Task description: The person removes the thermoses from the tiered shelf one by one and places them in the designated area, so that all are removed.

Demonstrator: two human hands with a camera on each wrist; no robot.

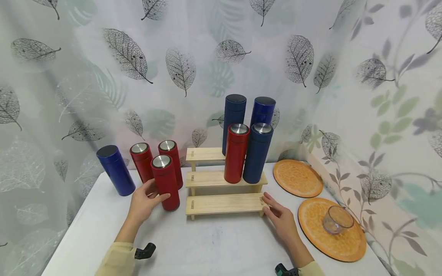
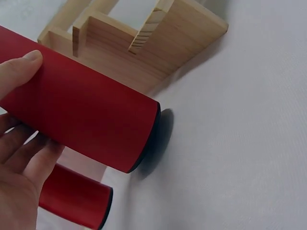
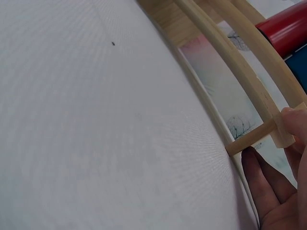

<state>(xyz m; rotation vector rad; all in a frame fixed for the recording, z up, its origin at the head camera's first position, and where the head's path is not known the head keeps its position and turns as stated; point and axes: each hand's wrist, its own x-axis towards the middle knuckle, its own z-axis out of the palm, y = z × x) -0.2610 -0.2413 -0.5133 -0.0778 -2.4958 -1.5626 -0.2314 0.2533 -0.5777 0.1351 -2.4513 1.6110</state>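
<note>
My left hand (image 1: 146,199) grips a red thermos flask (image 1: 167,188) with a silver lid, left of the wooden three-step rack (image 1: 224,205). In the left wrist view, the thumb lies across one side of the flask (image 2: 91,100) and the fingers pass round the other. Its dark base is at or barely above the white table; I cannot tell which. My right hand (image 1: 281,218) holds the right end of the rack's lowest step, thumb and fingers around the end near the leg (image 3: 252,136).
Behind the held flask stand two red flasks (image 1: 139,153) (image 1: 171,147) and a blue flask (image 1: 115,168). On the rack are a red flask (image 1: 236,153) and several blue flasks (image 1: 257,153). Two round orange mats (image 1: 297,178) lie at the right, one under a clear glass (image 1: 336,220).
</note>
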